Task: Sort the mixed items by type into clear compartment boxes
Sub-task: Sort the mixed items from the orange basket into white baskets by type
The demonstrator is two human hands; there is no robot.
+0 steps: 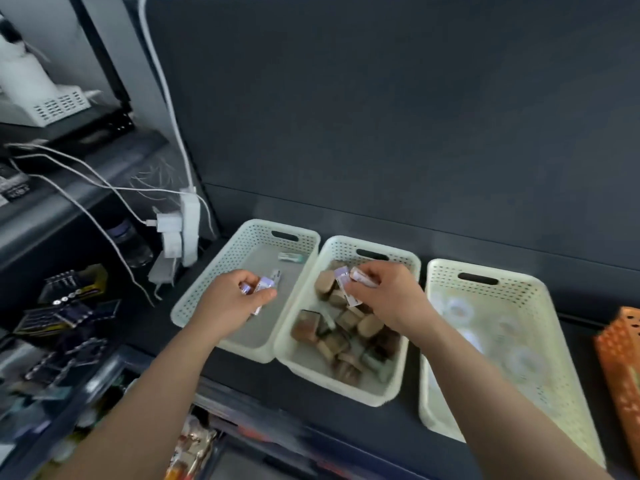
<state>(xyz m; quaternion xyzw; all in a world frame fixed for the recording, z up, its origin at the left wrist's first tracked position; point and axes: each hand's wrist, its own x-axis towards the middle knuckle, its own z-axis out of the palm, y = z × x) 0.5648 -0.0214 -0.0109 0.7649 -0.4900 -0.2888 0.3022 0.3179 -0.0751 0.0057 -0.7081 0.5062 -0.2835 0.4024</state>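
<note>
Three pale perforated baskets stand side by side on a dark shelf. My left hand (239, 299) hovers over the left basket (197, 299) and grips several small purple-and-white packets (265, 284). One green-white packet (290, 257) lies at that basket's far end. My right hand (384, 294) reaches into the middle basket (401, 372) and pinches more small purple-white packets (360, 277). Under it lies a heap of brown and tan blocks (346, 327) mixed with a few pale packets. The right basket (540, 306) holds blurred clear round items (523, 362).
A white power strip (188, 230) with plugs and cables stands left of the baskets. Dark boxes and binder clips (69, 306) crowd the lower left. An orange perforated basket (620, 355) sits at the far right edge. A dark panel rises behind the baskets.
</note>
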